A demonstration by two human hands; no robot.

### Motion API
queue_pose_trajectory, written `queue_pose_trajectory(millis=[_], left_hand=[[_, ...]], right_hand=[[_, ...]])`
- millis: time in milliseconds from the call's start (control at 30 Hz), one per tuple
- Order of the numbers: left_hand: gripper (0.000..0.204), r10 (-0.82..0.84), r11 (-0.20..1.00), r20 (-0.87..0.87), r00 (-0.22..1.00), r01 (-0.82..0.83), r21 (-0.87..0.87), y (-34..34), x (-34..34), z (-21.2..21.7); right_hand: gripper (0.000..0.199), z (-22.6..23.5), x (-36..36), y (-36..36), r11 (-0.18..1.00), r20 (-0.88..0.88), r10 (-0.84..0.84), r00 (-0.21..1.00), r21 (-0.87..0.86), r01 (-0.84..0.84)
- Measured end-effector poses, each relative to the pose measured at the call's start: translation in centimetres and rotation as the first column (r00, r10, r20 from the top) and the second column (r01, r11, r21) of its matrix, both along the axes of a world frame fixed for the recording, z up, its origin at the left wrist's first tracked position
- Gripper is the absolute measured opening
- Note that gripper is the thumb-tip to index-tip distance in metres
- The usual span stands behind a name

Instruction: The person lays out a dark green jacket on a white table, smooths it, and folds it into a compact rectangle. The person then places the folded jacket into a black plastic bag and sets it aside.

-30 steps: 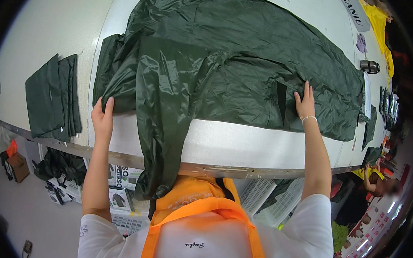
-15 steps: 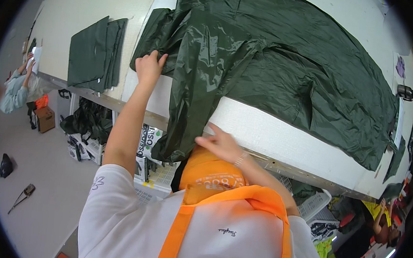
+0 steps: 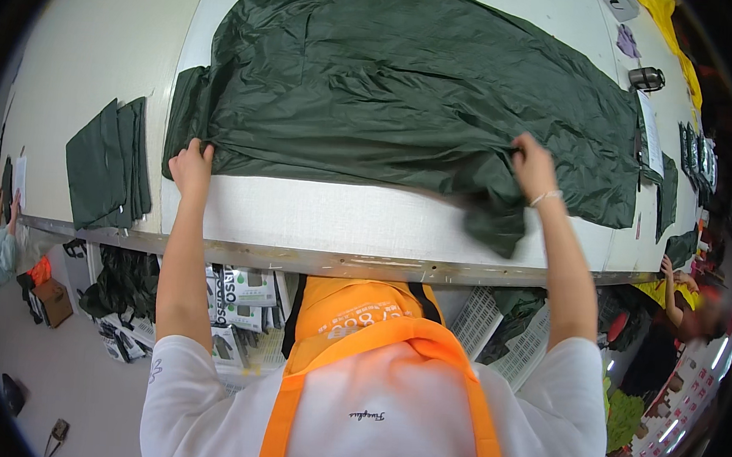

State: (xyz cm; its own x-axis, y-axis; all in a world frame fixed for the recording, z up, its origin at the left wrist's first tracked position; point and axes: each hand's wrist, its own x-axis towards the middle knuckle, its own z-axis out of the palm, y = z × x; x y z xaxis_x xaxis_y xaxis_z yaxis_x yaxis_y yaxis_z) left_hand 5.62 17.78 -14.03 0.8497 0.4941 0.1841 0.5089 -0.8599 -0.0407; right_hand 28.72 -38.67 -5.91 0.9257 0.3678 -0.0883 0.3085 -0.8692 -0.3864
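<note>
Open passage along near table strip [image 3: 341,220], blurred green flap [image 3: 499,225] intruding right, perhaps raised, folded green pile [image 3: 103,168] left

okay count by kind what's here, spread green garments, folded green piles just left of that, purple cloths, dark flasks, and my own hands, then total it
Spread green garment: 1
Folded green pile: 1
Purple cloth: 1
Dark flask: 1
Left hand and right hand: 2
Total: 6

a dark flask [image 3: 645,79] sits near purple cloth [image 3: 627,41].
</note>
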Motion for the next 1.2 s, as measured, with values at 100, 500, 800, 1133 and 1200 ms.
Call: queue_pose_trajectory(millis=[100,500,800,1133,1200], left_hand=[[0.030,0.000,0.999,-0.057,0.998,-0.003,-0.053,0.3,0.5,0.4],[0.039,-0.663,0.621,0.263,0.702,0.710,-0.331,-17.1,13.6,10.0],[0.090,-0.630,0.734,-0.067,0.774,0.564,-0.378,-19.4,15.8,2.5],[0.089,-0.686,0.681,0.123,0.717,0.692,-0.239,-19.0,14.5,0.6],[0.075,-0.700,0.661,0.190,0.689,0.725,-0.195,-18.9,14.5,0.6]], right_hand=[[0.019,2.4,3.7,2.2,0.900,0.166,0.148,0.975,-0.432,-0.063],[0.056,-2.4,5.7,-11.0,0.611,-0.022,-0.759,0.651,0.324,0.723],[0.020,-4.7,-3.2,-19.0,0.990,0.216,-0.104,0.971,-0.075,0.122],[0.034,-5.9,-8.1,-20.3,0.972,0.090,0.227,0.970,-0.088,-0.219],[0.034,-5.3,-7.7,-20.4,0.959,0.055,0.278,0.959,-0.083,-0.273]])
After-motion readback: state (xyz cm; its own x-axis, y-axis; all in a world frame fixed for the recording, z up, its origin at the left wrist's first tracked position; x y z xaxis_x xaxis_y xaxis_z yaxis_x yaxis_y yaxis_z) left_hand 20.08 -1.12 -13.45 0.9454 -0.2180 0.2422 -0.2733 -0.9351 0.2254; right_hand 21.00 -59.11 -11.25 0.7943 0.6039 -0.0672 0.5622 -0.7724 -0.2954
